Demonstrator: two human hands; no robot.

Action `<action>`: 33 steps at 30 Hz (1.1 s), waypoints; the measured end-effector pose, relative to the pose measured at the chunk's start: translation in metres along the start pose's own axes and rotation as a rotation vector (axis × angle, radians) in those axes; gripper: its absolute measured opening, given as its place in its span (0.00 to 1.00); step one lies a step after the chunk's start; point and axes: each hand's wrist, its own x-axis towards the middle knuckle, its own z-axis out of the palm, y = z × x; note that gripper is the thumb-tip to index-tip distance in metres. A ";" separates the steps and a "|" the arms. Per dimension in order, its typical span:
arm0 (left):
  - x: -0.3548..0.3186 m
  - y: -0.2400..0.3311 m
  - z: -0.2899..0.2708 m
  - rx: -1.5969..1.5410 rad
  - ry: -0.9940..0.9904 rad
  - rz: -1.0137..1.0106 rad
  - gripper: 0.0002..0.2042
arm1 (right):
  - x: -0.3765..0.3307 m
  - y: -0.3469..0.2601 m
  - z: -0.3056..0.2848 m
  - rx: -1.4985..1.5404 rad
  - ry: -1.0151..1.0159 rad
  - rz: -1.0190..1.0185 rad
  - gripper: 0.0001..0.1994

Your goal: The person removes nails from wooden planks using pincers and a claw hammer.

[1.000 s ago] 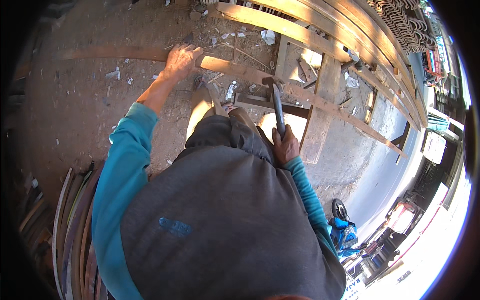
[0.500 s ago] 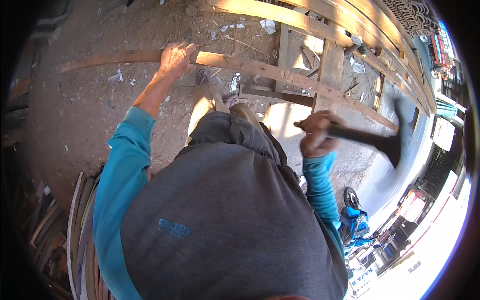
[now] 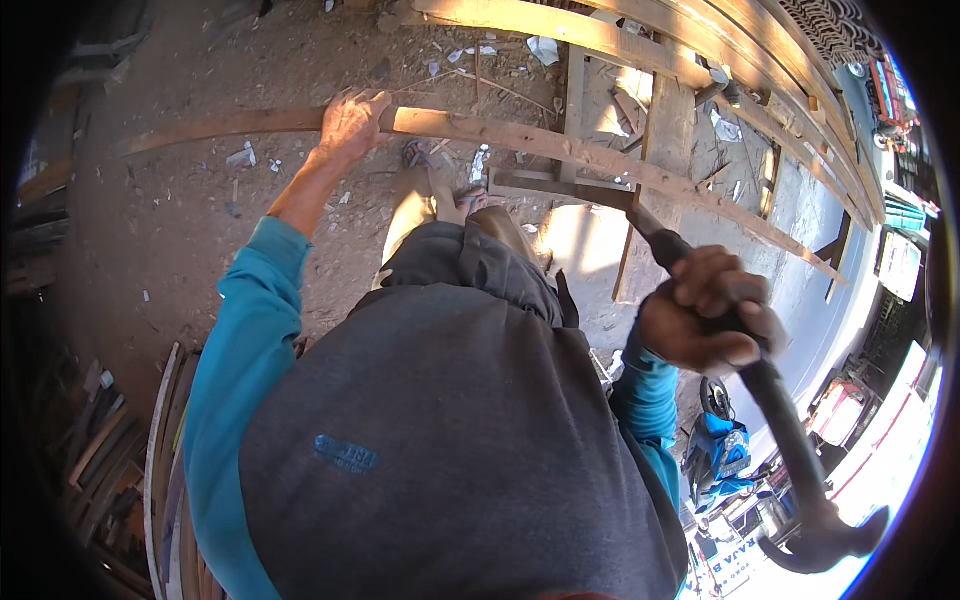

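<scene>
My left hand [image 3: 352, 122] is closed around a long, narrow wooden strip [image 3: 560, 147], which runs across in front of me from the far left to the right. In my right hand [image 3: 712, 312] is a dark claw hammer [image 3: 780, 405], gripped partway along its handle. The hammer's head points toward the lower right, away from the wood, and the handle's end reaches up near the strip. Beneath the strip's right part lies a wide upright board [image 3: 665, 125], crossing it.
Stacked long planks [image 3: 600, 40] lie at the far right, with scraps and paper bits scattered on the dirt floor [image 3: 110, 260]. Loose timber pieces [image 3: 165, 470] stand at the near left. A blue motorbike [image 3: 718, 445] is parked on the right.
My right hand has lifted toward me and swung the hammer round, its head going from the right side down to the lower right. My left hand stays on the wooden strip.
</scene>
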 end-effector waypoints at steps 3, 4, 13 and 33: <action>0.004 -0.003 -0.003 -0.017 0.040 0.009 0.30 | -0.123 0.053 -0.049 -0.626 -0.399 0.751 0.15; 0.006 -0.001 -0.005 -0.015 0.023 0.013 0.30 | -0.160 0.066 -0.063 -0.990 -0.803 1.135 0.16; 0.002 0.006 0.007 -0.035 -0.066 -0.037 0.27 | -0.157 0.082 -0.071 -0.730 -0.395 0.987 0.23; -0.022 -0.084 -0.056 -0.420 0.036 0.175 0.47 | -0.245 0.063 0.050 -0.846 0.142 1.346 0.16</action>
